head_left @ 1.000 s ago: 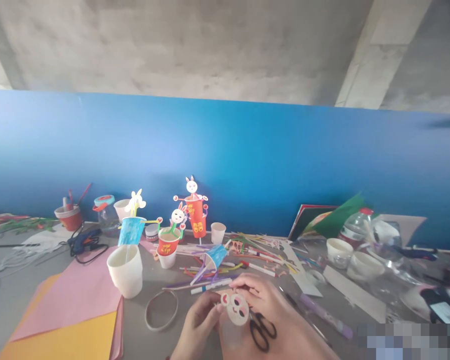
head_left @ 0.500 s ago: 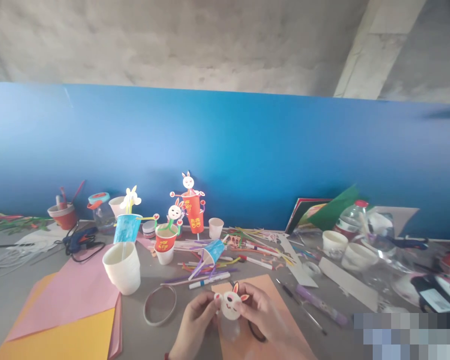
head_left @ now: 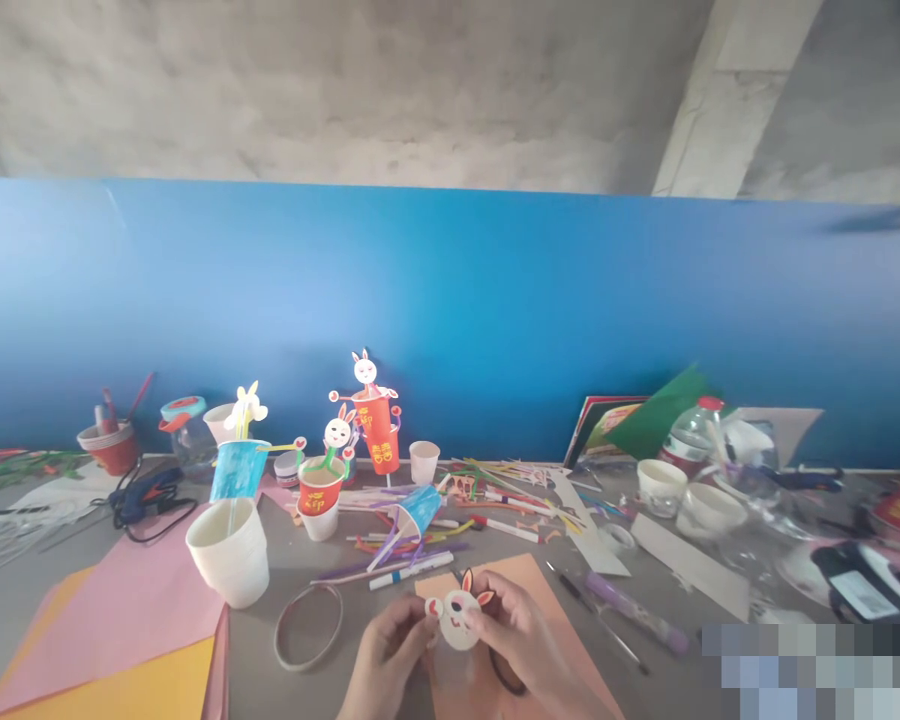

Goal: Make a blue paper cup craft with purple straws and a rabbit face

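Note:
My right hand [head_left: 521, 630] pinches the edge of a white paper rabbit head [head_left: 457, 622] with pink-orange ears and a drawn face. At the fingertips of my left hand [head_left: 390, 640], a small round white paper cutout [head_left: 434, 608] with a red mark is pinched, right beside the rabbit head; whether the two pieces touch I cannot tell. Both hands are above an orange sheet of paper [head_left: 529, 578]. A dark curved band [head_left: 507, 680] shows below my right hand, partly hidden by it.
Stacked white cups [head_left: 229, 560], a roll of tape [head_left: 307, 625] and coloured paper [head_left: 112, 620] lie to the left. Cup rabbits [head_left: 375, 420] stand behind. Pipe cleaners and markers surround a tipped blue cup [head_left: 420, 510]. A pen [head_left: 600, 620] and a purple tube [head_left: 637, 612] are at right.
The view has shifted slightly, so the table items appear a little further left and mostly lower. Both hands keep their pinch on the paper pieces, with little change in pose.

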Action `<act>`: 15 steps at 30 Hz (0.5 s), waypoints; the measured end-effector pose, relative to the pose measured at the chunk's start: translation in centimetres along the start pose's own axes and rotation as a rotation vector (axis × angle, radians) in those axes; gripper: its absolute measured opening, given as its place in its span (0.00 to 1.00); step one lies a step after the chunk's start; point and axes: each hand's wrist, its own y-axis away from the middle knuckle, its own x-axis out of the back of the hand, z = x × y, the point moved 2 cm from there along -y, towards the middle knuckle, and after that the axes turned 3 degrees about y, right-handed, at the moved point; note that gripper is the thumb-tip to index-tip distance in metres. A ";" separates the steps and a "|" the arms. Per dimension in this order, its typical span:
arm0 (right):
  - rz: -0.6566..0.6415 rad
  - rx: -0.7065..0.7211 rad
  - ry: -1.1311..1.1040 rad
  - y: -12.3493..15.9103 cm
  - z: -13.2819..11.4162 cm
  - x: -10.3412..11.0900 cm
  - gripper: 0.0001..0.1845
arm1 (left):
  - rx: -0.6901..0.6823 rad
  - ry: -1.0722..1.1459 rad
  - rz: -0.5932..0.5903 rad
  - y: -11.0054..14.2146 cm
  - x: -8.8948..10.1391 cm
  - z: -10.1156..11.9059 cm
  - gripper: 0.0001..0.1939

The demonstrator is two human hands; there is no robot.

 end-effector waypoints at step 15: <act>0.003 -0.009 0.013 0.1 0.0 0.4 0.18 | 0.078 0.186 0.021 0.0 -0.3 -0.3 0.24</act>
